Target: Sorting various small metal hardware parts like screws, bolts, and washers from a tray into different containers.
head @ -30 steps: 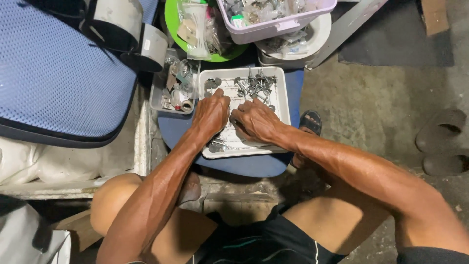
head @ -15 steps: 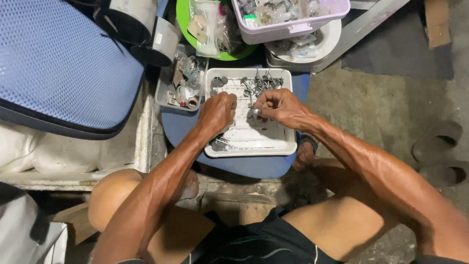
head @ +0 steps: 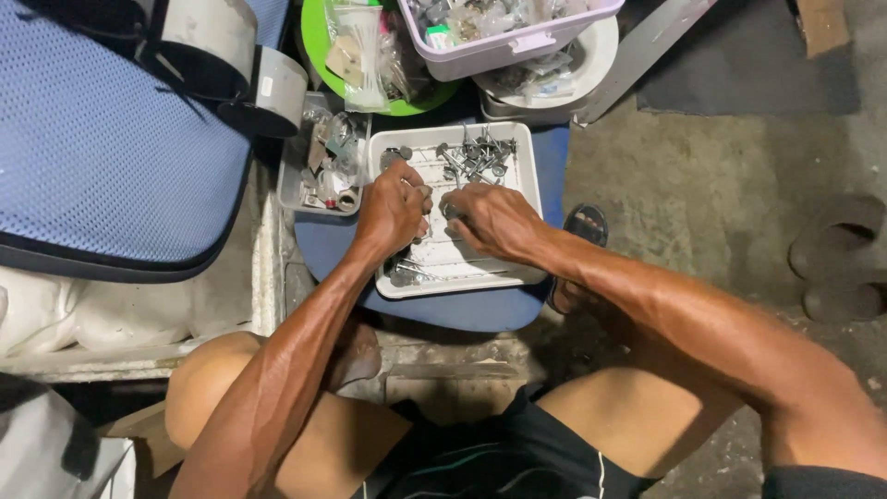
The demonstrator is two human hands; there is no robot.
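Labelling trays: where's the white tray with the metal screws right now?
Head view, upper centre: the white tray sits on a blue seat, under the left hand and right hand, right of a small clear parts tray.

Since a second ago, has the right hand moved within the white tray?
Yes. The right hand shifted from the white tray's near-middle toward its far end, nearer the metal parts.
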